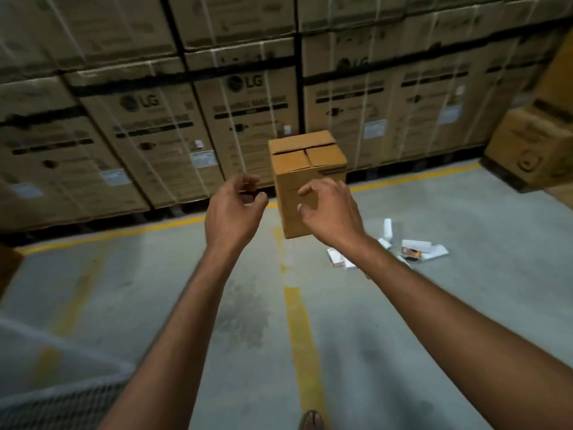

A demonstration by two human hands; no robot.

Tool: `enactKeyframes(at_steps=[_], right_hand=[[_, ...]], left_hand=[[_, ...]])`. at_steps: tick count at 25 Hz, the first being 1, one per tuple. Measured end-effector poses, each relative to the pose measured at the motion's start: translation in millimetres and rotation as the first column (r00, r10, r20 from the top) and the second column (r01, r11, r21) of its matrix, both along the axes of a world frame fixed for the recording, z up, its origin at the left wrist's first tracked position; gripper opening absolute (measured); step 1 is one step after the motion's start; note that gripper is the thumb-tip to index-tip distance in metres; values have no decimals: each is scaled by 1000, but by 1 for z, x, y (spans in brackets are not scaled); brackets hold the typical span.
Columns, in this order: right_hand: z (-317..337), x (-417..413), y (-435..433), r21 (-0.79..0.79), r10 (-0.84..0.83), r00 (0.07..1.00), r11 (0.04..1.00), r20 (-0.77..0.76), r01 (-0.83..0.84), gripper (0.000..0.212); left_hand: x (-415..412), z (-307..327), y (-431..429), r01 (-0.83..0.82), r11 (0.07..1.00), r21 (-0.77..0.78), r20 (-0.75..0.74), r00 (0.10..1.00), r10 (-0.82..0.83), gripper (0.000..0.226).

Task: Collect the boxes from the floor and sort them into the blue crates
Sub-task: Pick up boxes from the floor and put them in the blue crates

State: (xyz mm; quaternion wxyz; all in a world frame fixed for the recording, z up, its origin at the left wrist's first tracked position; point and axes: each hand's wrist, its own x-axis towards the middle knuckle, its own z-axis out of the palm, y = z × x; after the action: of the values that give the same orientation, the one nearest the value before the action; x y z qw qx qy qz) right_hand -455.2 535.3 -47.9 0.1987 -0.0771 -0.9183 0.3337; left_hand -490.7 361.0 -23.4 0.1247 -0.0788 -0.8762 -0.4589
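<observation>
A scatter of small white boxes (412, 248) lies on the grey floor (155, 290), right of a yellow painted line (300, 321) and just beside a brown carton (307, 169) that stands upright on that line with its top flaps closed. Both bare arms reach forward toward the carton, the left hand (232, 212) and right hand (331, 212) apart from each other, each with fingers loosely bent, thumb clear of them and nothing held; the right one overlaps the carton's front face in view, though contact cannot be told. Behind stands a wall of stacked LG cartons (145, 125).
</observation>
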Motion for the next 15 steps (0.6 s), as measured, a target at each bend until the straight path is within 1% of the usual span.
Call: enactKeyframes(at_steps=[5, 10, 13, 15], right_hand=[[-3, -46, 106, 78, -140, 988, 988, 61, 135, 26], [-17, -82, 202, 80, -218, 971, 974, 94, 211, 24], [-36, -111, 255, 79, -189, 973, 980, 134, 180, 24], [-48, -131, 290, 81, -138, 978, 989, 155, 126, 24]], left_hand=[[-83, -9, 100, 163, 983, 82, 80, 982, -170, 33], [-139, -15, 197, 234, 970, 64, 106, 965, -240, 26], [-164, -31, 250, 244, 969, 34, 131, 960, -246, 24], [-181, -46, 284, 201, 979, 37, 157, 966, -204, 23]])
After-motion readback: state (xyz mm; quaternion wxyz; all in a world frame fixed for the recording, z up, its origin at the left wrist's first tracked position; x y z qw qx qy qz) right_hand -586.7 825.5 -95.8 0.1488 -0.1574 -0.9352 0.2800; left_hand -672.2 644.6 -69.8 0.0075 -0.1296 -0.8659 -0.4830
